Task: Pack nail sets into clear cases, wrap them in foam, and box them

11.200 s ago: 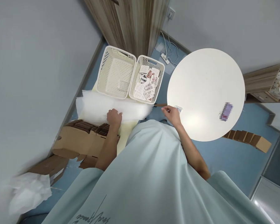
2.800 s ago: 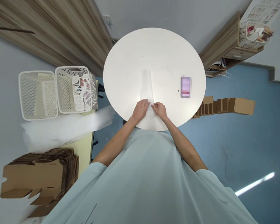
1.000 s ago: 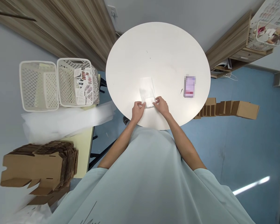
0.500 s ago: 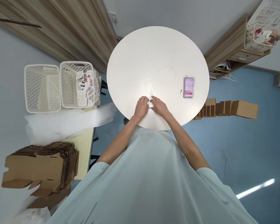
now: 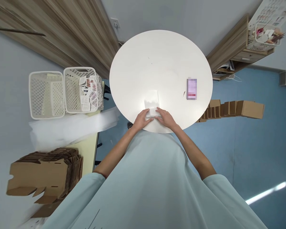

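A thin, translucent white wrapping sheet [image 5: 153, 95] lies near the front edge of the round white table [image 5: 133, 63]. Its near end is folded over into a flat packet, and I cannot make out what, if anything, is inside. My left hand [image 5: 141, 120] grips the packet's left end, thumb along the near edge and fingers on top. At the right end, my right hand [image 5: 166, 118] holds it the same way. The thumbs are close together on the near side. Right of the hands, apart from them, a pixelated purple item [image 5: 192, 89] lies on the table.
On the left, a yellowish side table [image 5: 90, 149] bears white sheets [image 5: 73, 128], flattened cardboard boxes [image 5: 40, 175] and white baskets [image 5: 64, 92], one containing printed cards. Folded cardboard boxes [image 5: 240, 109] line up to the right. A wooden cabinet [image 5: 238, 41] stands at the back right.
Both hands have moved slightly toward my body and a little apart. The folded packet between them shows more clearly, and the sheet has come nearer with them.
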Demonstrator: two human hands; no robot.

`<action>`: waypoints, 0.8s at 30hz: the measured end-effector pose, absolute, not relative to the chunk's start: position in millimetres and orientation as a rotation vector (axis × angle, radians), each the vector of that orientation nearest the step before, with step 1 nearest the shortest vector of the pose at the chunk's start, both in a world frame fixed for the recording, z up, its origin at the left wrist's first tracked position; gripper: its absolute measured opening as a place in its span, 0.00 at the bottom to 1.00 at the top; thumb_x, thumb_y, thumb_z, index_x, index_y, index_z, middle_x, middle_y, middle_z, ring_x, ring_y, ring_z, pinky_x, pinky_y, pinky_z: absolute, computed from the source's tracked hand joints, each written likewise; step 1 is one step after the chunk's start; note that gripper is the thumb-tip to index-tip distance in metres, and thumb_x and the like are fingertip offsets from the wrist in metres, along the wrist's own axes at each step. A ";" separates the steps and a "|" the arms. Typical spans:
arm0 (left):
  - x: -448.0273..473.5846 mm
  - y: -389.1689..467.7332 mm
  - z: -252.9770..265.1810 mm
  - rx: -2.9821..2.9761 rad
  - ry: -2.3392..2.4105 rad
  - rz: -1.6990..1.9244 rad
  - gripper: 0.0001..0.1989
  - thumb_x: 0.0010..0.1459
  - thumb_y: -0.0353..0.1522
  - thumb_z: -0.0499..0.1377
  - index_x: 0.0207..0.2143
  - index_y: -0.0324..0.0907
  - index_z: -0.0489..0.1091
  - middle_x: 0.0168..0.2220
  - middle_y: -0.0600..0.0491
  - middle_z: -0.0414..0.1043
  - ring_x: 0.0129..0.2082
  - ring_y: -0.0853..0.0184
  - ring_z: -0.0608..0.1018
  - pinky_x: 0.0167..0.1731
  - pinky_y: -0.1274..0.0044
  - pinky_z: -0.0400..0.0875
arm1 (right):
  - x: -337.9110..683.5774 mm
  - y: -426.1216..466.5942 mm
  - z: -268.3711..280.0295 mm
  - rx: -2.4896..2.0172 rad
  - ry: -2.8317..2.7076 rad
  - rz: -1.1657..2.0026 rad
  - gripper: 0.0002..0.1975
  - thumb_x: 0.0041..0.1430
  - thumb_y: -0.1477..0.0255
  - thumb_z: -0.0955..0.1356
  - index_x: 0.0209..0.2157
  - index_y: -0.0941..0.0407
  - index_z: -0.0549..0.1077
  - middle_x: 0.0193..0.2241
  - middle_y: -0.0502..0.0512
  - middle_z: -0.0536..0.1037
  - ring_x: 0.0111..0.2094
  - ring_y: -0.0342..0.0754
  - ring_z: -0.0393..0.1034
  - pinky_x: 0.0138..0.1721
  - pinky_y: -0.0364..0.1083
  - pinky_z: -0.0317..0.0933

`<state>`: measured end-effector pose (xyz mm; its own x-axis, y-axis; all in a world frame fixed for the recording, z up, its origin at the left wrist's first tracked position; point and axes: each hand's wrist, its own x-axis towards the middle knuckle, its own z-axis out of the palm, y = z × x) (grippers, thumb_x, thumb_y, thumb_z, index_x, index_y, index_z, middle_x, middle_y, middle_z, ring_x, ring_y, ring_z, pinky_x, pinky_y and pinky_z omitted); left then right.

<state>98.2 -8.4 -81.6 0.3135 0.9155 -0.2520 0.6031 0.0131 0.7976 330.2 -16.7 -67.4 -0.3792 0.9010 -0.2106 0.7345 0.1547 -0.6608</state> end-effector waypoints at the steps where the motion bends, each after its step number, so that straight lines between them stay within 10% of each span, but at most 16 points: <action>1: 97.6 -6.9 -81.7 1.668 1.402 0.444 0.29 0.64 0.43 0.66 0.65 0.46 0.69 0.65 0.43 0.73 0.64 0.52 0.75 0.67 0.59 0.68 | 329.3 -15.1 -67.0 -1.611 -2.170 1.046 0.24 0.76 0.58 0.63 0.66 0.52 0.71 0.72 0.61 0.67 0.69 0.59 0.66 0.69 0.60 0.62; 16: 116.0 45.9 -94.2 1.503 1.710 0.447 0.16 0.67 0.44 0.62 0.29 0.46 0.68 0.35 0.47 0.73 0.39 0.55 0.76 0.45 0.64 0.72 | 314.2 38.2 -84.1 -1.925 -1.778 1.051 0.12 0.72 0.61 0.65 0.43 0.54 0.76 0.43 0.58 0.79 0.39 0.52 0.74 0.46 0.50 0.70; 21: 124.1 52.0 -95.5 1.439 1.812 0.467 0.10 0.64 0.39 0.66 0.43 0.44 0.74 0.47 0.42 0.75 0.46 0.51 0.79 0.53 0.59 0.73 | 306.3 47.8 -87.6 -2.043 -1.682 1.008 0.25 0.69 0.64 0.68 0.64 0.56 0.70 0.52 0.63 0.76 0.46 0.55 0.76 0.53 0.55 0.72; 24: 128.1 55.0 -94.0 1.509 1.811 0.577 0.24 0.63 0.36 0.66 0.60 0.43 0.69 0.64 0.36 0.68 0.63 0.44 0.73 0.64 0.52 0.66 | 303.9 54.2 -85.6 -2.006 -1.759 0.891 0.32 0.69 0.66 0.68 0.72 0.54 0.63 0.64 0.69 0.70 0.62 0.63 0.69 0.61 0.63 0.69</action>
